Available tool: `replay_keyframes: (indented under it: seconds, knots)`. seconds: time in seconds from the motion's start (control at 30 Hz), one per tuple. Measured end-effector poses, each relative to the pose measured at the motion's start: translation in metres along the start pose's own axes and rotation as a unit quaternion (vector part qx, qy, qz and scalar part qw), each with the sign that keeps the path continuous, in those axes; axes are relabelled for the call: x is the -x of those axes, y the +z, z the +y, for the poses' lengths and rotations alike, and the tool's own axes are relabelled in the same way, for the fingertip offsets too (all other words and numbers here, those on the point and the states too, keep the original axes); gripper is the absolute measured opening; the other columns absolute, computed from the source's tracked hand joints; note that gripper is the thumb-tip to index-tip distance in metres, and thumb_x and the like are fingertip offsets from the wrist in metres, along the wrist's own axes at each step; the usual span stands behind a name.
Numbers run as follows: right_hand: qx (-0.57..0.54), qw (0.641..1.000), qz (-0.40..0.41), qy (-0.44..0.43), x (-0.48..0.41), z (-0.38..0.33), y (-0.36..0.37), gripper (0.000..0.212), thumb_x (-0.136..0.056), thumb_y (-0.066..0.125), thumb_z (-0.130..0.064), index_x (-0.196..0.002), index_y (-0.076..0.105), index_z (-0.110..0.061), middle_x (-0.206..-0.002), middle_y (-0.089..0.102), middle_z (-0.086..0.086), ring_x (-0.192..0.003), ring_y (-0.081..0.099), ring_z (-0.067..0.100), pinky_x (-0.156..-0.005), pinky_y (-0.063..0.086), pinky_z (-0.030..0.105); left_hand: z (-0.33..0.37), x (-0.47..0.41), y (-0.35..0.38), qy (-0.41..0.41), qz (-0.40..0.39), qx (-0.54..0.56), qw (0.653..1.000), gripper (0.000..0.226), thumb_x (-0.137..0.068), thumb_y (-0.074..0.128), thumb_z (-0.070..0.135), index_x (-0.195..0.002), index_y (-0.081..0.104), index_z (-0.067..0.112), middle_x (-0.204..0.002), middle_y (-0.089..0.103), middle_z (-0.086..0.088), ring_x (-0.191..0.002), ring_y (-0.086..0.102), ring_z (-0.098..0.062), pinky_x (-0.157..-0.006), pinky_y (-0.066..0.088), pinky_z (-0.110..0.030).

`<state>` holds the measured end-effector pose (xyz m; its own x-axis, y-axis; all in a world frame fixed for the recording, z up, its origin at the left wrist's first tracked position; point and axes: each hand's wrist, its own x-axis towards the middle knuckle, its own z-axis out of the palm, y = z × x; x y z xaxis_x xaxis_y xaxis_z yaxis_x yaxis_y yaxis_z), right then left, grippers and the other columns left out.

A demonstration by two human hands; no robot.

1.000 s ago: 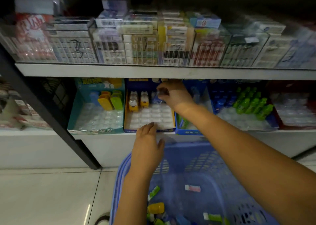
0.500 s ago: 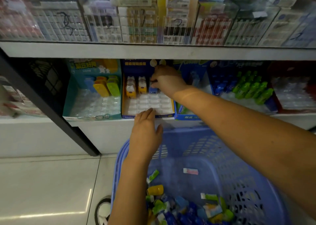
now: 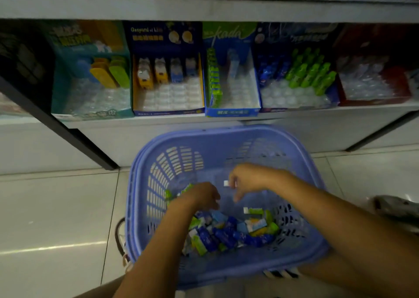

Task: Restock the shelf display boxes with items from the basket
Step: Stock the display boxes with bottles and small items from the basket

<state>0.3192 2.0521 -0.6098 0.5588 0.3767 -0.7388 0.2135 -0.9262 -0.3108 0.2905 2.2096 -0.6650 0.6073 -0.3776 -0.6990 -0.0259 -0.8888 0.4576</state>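
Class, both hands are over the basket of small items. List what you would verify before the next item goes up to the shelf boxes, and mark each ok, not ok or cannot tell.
1. Basket holds stock: ok.
2. Left hand is down among the items: ok.
3. Right hand grips an item: cannot tell, blurred.
4. Dark blue box has free slots in front: ok.
5. Path from basket to shelf is free: ok.

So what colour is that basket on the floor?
The basket is a light purple-blue plastic with slotted sides, seen clearly in the head view.
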Motion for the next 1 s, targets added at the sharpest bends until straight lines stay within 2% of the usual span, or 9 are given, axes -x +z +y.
replay_keyframes:
  seconds: [0.17,0.33,0.5,0.63,0.67,0.73,0.8,0.87,1.0]
  knots:
    - [0.012,0.984,-0.172,0.037,-0.023,0.032,0.08,0.043,-0.07,0.08,-0.045,-0.059,0.048,-0.018,-0.06,0.046,0.0,-0.057,0.045,0.018,-0.062,0.041,0.031,0.005,-0.03,0.065,0.034,-0.03,-0.038,0.998,0.041,-0.085,0.067,0.028,-0.12,0.061,0.008,-0.123,0.059,-0.015,-0.113,0.056,-0.032,-0.09,0.045,-0.036]
    - [0.034,0.982,-0.184,0.019,-0.026,0.036,0.11,0.043,-0.076,0.076,-0.038,-0.098,0.069,-0.002,-0.1,0.068,0.013,-0.088,0.061,0.027,-0.077,0.048,0.035,0.001,-0.043,0.083,0.012,0.005,-0.069,0.998,0.044,-0.083,0.068,0.036,-0.115,0.06,0.006,-0.121,0.059,-0.016,-0.11,0.055,-0.031,-0.086,0.044,-0.036]
    - [0.032,0.983,-0.179,0.007,-0.03,0.044,0.102,0.036,-0.08,0.073,-0.032,-0.098,0.066,-0.002,-0.094,0.061,0.011,-0.081,0.052,0.021,-0.069,0.042,0.029,-0.002,-0.047,0.089,-0.011,0.021,-0.028,0.999,0.041,-0.082,0.07,0.034,-0.108,0.063,0.003,-0.116,0.062,-0.017,-0.106,0.058,-0.031,-0.082,0.045,-0.035]
    - [-0.125,0.992,-0.027,-0.008,-0.019,0.068,0.073,0.019,-0.074,0.078,-0.017,-0.084,0.065,-0.008,-0.074,0.061,0.005,-0.068,0.053,0.016,-0.062,0.043,0.027,0.002,-0.039,0.062,-0.069,0.089,0.212,0.971,0.021,-0.086,0.063,0.025,-0.086,0.06,0.005,-0.083,0.061,-0.016,-0.077,0.058,-0.023,-0.068,0.043,-0.032]
    - [-0.193,0.981,0.023,-0.008,-0.015,0.074,0.064,0.02,-0.073,0.08,-0.013,-0.081,0.061,-0.012,-0.076,0.063,0.003,-0.072,0.058,0.016,-0.066,0.047,0.028,0.004,-0.036,0.05,-0.08,0.099,0.33,0.935,0.018,-0.089,0.058,0.021,-0.08,0.058,0.006,-0.075,0.058,-0.014,-0.067,0.055,-0.021,-0.065,0.045,-0.031]
    - [-0.313,0.944,0.106,-0.013,-0.004,0.083,0.046,0.029,-0.069,0.082,-0.009,-0.082,0.057,-0.018,-0.093,0.068,0.007,-0.09,0.065,0.02,-0.082,0.052,0.034,0.011,-0.029,0.027,-0.077,0.083,0.576,0.81,0.02,-0.093,0.045,0.012,-0.075,0.052,0.009,-0.061,0.053,-0.009,-0.054,0.054,-0.017,-0.064,0.052,-0.034]
    - [-0.373,0.91,0.177,-0.034,0.005,0.083,0.028,0.034,-0.065,0.084,-0.007,-0.08,0.056,-0.02,-0.092,0.067,0.004,-0.09,0.065,0.018,-0.081,0.054,0.031,0.019,-0.018,0.004,-0.019,0.059,0.686,0.725,0.019,-0.093,0.041,0.009,-0.078,0.051,0.011,-0.056,0.051,-0.005,-0.047,0.054,-0.014,-0.059,0.056,-0.032]
    - [-0.401,0.883,0.236,-0.065,0.013,0.075,0.011,0.039,-0.063,0.085,-0.004,-0.078,0.054,-0.021,-0.085,0.065,0.0,-0.083,0.064,0.015,-0.072,0.054,0.022,0.028,-0.008,-0.013,0.052,0.072,0.689,0.719,0.015,-0.093,0.052,0.019,-0.081,0.054,0.011,-0.067,0.051,-0.007,-0.049,0.052,-0.011,-0.048,0.049,-0.024]
    - [-0.443,0.826,0.328,-0.117,0.026,0.055,-0.014,0.04,-0.062,0.085,-0.004,-0.078,0.052,-0.021,-0.088,0.065,0.01,-0.083,0.062,0.021,-0.077,0.051,0.038,0.056,0.009,-0.04,0.149,0.169,0.595,0.771,0.032,-0.073,0.074,0.036,-0.083,0.061,0.009,-0.061,0.045,-0.002,-0.051,0.038,-0.01,-0.045,0.034,-0.018]
